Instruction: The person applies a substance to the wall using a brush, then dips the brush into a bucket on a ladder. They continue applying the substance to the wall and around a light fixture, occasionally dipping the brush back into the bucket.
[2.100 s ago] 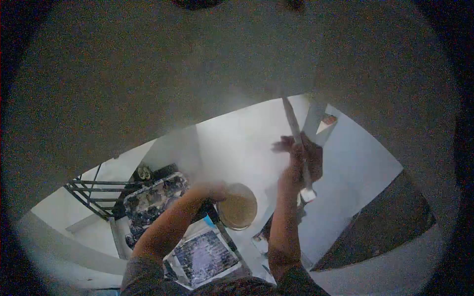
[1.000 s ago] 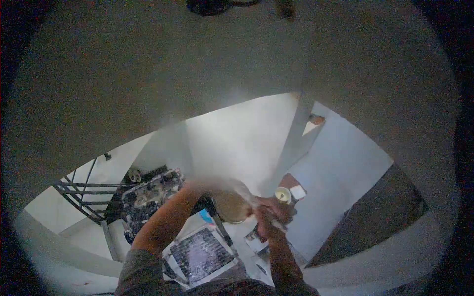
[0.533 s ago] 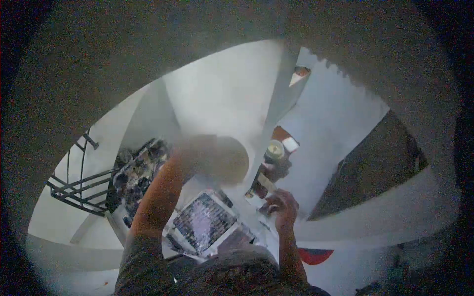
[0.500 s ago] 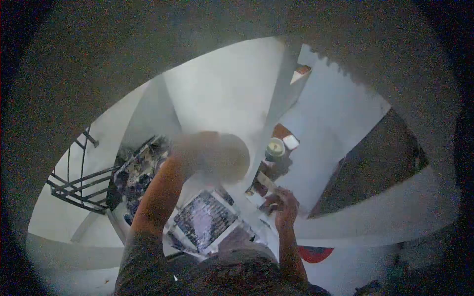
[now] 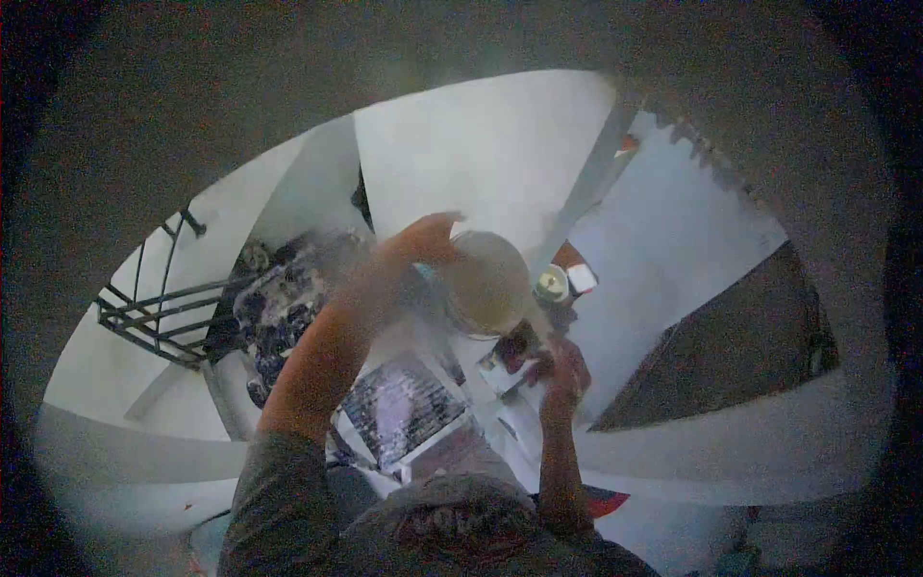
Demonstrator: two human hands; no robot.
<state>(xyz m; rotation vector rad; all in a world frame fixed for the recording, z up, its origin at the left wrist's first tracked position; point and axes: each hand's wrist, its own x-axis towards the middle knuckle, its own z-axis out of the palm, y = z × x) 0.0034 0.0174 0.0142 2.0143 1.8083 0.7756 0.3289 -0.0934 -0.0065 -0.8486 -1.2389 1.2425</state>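
My left hand grips the upper left rim of a round beige container, held up in front of me. To its right, my right hand is closed around a pale flat strip that points up towards the container. Just left of the right hand is a white box among small dark items. Beyond the container's right edge sits a small cup with a greenish rim. Below the container lies a dark ridged panel with a bright glare across it.
A white box-like item stands next to the cup. On the left are a dark patterned heap and a black metal rack. A large dark flat surface lies to the right. Something red shows behind my right forearm.
My left hand has swung the round container to the right, closer to the right hand and the cup. The strip in my right hand now points more upright. The view has shifted slightly.
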